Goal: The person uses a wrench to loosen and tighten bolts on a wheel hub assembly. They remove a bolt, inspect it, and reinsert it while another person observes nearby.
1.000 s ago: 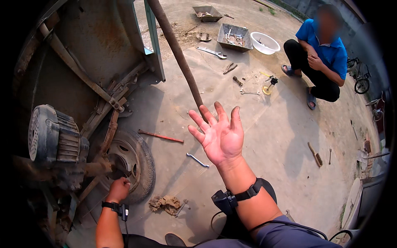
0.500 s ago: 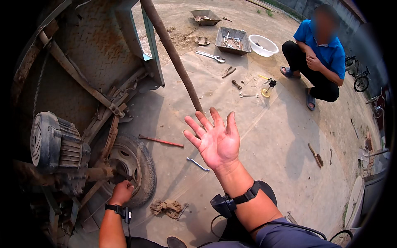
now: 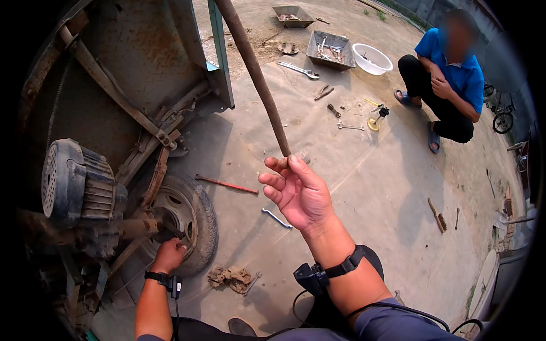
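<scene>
My left hand (image 3: 169, 254) is closed beside the hub of a dusty wheel (image 3: 206, 233). Its fingertips are by a dark metal piece (image 3: 173, 229) at the hub, and what they grip is hidden. My right hand (image 3: 301, 196) is raised in front of me, palm toward me. Its fingers are curled and the thumb meets the index fingertip, with nothing visible in the palm. Behind those fingertips ends the visible part of a slanting rusty pole (image 3: 256, 74); I cannot tell whether they touch. A motor (image 3: 79, 182) is mounted left of the wheel.
A red bar (image 3: 227, 184), a wrench (image 3: 277, 219) and a crumpled rag (image 3: 229, 277) lie on the ground. Further off are an adjustable wrench (image 3: 300, 70), pliers (image 3: 324, 92), a metal tool tray (image 3: 331, 63) and a white basin (image 3: 388, 63). A person in blue (image 3: 455, 79) squats at right.
My right hand has gone from spread fingers to curled ones, thumb against the index finger. My left hand stays at the hub. The view has shifted slightly.
</scene>
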A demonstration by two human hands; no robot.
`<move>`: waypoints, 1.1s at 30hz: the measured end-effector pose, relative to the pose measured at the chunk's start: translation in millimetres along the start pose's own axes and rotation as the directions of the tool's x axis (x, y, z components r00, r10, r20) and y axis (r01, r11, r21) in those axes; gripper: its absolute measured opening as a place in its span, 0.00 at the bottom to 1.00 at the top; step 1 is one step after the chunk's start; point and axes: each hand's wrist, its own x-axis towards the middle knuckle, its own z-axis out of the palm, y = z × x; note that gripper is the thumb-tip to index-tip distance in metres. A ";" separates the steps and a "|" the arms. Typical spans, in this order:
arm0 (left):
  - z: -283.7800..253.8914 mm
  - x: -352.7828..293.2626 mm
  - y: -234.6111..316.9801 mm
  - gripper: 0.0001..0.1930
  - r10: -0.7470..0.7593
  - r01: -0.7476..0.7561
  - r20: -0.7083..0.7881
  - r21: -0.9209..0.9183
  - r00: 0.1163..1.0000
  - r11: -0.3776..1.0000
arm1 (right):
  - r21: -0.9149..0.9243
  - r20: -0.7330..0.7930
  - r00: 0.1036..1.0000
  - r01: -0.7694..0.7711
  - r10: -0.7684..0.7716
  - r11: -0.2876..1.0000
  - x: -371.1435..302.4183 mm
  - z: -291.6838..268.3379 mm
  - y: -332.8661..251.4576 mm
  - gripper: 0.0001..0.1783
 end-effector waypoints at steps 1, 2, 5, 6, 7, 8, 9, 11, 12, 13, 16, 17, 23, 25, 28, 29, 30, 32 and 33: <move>0.5 -0.1 0.6 0.14 0.008 -0.008 -0.005 0.008 1.000 1.000 | -0.011 -0.018 1.000 -0.013 0.013 1.000 1.0 -3.3 1.2 0.08; 0.1 -2.3 0.4 0.14 0.017 -0.017 -0.010 0.017 1.000 1.000 | -0.021 -0.036 0.999 -0.026 0.026 0.999 1.2 -5.3 2.2 0.08; -1.9 -3.2 2.5 0.14 0.010 -0.010 -0.007 0.028 1.000 1.000 | -0.039 -0.064 0.997 -0.033 0.030 0.999 2.4 -5.1 4.4 0.07; -2.0 -3.9 2.3 0.14 -0.002 0.002 -0.007 0.030 1.000 1.000 | -0.044 -0.061 0.998 -0.038 0.035 0.998 2.9 -4.8 5.2 0.07; -1.5 -4.1 0.2 0.13 0.031 -0.030 -0.019 0.044 0.999 0.999 | -0.049 -0.072 0.997 -0.040 0.037 0.998 2.3 -1.6 5.7 0.07; -1.0 -4.1 -3.0 0.12 0.063 -0.061 -0.031 0.058 0.998 0.996 | -0.052 -0.080 0.996 -0.043 0.038 0.998 2.2 -1.3 6.2 0.07; -2.5 -3.4 0.4 0.12 0.097 -0.094 -0.042 0.073 0.994 0.993 | -0.055 -0.089 0.995 -0.043 0.038 0.998 2.6 -1.8 6.7 0.07; -2.4 -4.3 8.0 0.14 0.027 -0.025 -0.020 0.067 0.999 0.997 | -0.065 -0.114 0.993 -0.043 0.035 0.997 2.8 -1.4 6.3 0.08; -3.7 -6.0 11.4 0.15 -0.011 0.012 -0.011 0.065 1.000 0.998 | -0.065 -0.116 0.993 -0.043 0.036 0.997 2.9 -1.7 7.3 0.09; -3.1 -3.8 6.5 0.14 0.040 -0.038 -0.029 0.077 0.999 0.996 | -0.065 -0.118 0.992 -0.044 0.036 0.997 3.3 -2.9 8.4 0.09; 1.5 1.5 -11.0 0.12 0.119 -0.114 -0.057 0.090 0.991 0.989 | -0.072 -0.119 0.992 -0.047 0.038 0.996 3.5 -0.7 9.5 0.13; 2.8 2.8 -14.5 0.12 0.098 -0.094 -0.052 0.077 0.994 0.993 | -0.075 -0.117 0.992 -0.049 0.040 0.996 3.7 0.4 9.9 0.14; -3.4 -3.8 2.1 0.14 0.013 -0.013 -0.022 0.021 1.000 1.000 | -0.086 -0.122 0.992 -0.050 0.039 0.995 3.1 -0.2 10.1 0.19; -3.5 -5.5 4.4 0.14 0.014 -0.014 -0.021 0.015 1.000 1.000 | -0.084 -0.111 0.993 -0.049 0.039 0.995 3.0 -0.7 9.7 0.19; -4.9 -6.8 8.2 0.14 0.005 -0.005 -0.019 0.010 1.000 1.000 | -0.053 -0.109 0.993 -0.048 0.042 0.997 3.9 -2.5 10.4 0.19; -4.3 -7.0 8.0 0.14 0.000 0.000 -0.017 0.003 1.000 1.000 | -0.038 -0.111 0.993 -0.048 0.044 0.998 4.1 -2.8 10.6 0.18; -4.3 -7.7 8.9 0.14 -0.005 0.005 -0.015 -0.004 1.000 1.000 | -0.048 -0.111 0.993 -0.048 0.043 0.998 3.5 -2.1 10.4 0.19; -5.3 -7.6 12.4 0.14 -0.030 0.030 -0.001 -0.015 1.000 0.999 | -0.070 -0.110 0.993 -0.049 0.041 0.996 1.8 -0.4 9.3 0.21; -6.2 -9.0 13.3 0.14 -0.044 0.044 0.006 -0.020 0.999 0.999 | -0.071 -0.104 0.994 -0.049 0.042 0.996 1.6 -0.5 9.3 0.21</move>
